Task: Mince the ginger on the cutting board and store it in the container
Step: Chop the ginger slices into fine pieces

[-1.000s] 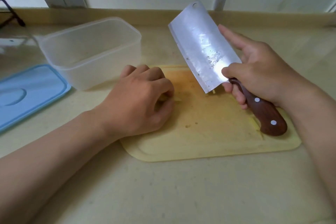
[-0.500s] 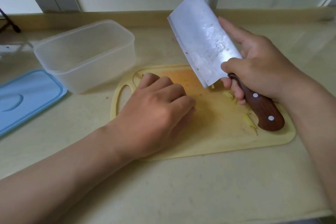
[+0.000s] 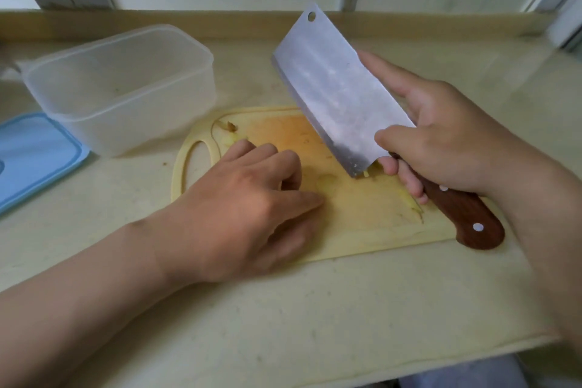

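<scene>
Showing the hazards of a raised blade over scattered pieces: the right hand (image 3: 447, 142) grips a broad rectangular steel cleaver (image 3: 340, 98) with a riveted brown wooden handle. Its fingers (image 3: 406, 179) are wrapped round the handle, the thumb lies on the near face of the blade and the forefinger is stretched along the far face. The blade is lifted and tilted, with only its heel corner close to the pale yellow plastic cutting board (image 3: 362, 224). The left hand (image 3: 252, 208) rests knuckles-up on the board with its fingers curled under and its thumb pointing toward the blade; whether it holds anything cannot be told, since the fingertips are hidden. The pale yellow ginger (image 3: 411, 203) lies as loose slivers near the right hand, under the heel of the blade and beside the board's oval grip hole, so it is not yet gathered or finely cut. The chief risk is probably the outstretched left thumb, which could be nicked if the cleaver drops before it is tucked back. Slivers near the board's edges may be swept onto the beige tabletop (image 3: 283, 309), and a hard chop could shift the board. The translucent rectangular plastic container (image 3: 94, 53) stands open just beyond the board's far left corner, with no ginger discernible inside; its blue plastic lid (image 3: 34, 154) lies beside it.
</scene>
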Tool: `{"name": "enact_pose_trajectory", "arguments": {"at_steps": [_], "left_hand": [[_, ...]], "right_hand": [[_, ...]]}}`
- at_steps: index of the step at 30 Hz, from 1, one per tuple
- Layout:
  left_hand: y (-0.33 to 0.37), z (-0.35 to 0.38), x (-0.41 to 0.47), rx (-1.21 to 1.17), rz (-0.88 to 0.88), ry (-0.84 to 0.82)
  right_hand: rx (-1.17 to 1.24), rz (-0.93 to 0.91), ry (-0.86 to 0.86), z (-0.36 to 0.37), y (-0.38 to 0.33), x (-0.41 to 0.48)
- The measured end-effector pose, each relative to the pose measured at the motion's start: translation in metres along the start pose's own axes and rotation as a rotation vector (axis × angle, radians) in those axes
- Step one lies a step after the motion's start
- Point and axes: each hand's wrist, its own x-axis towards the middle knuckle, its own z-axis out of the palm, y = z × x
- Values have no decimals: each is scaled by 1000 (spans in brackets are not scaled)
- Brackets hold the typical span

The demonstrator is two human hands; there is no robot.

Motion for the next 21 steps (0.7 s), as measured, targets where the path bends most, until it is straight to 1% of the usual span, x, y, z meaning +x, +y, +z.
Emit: {"name": "enact_pose_trajectory", "arguments": {"at_steps": [6,11,13,16,19,21], "left_hand": [[1,2,-1,32,-12,-16],[1,3,-2,55,-29,-25],[1,4,-2,47,-33,-17],[-1,4,-2,27,-25,-13],[-1,5,-2,30,-21,-10],[-1,4,-3,36,-19,-11]], "right_hand": [[-64,8,5,3,-4,-29],[-209,-38,-2,0,-13,-44],[-290,-48,-32,1,-20,-39],[-413,-82,-100,7,-29,-8],[-423,-118,-64,19,-36,15],[-370,-140,13,24,-30,8]]}}
